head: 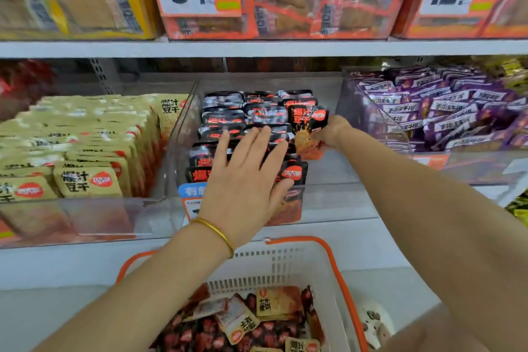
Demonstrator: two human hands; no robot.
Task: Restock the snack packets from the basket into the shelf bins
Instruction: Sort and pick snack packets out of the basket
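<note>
A clear shelf bin (328, 86) in the middle holds rows of black snack packets (225, 116). My left hand (245, 177) lies flat with straight fingers on the front packets, pressing them. My right hand (331, 131) pinches a black and orange snack packet (308, 126) upright at the right end of the rows, inside the bin. Below, a white basket (288, 263) with orange handles holds several red and beige packets (257, 320).
A bin of beige packets (85, 146) stands to the left, a bin of purple packets (445, 108) to the right. The upper shelf (257, 47) carries orange and yellow packs with price tags 9.9 and 12.8. The white shelf ledge (357, 240) runs behind the basket.
</note>
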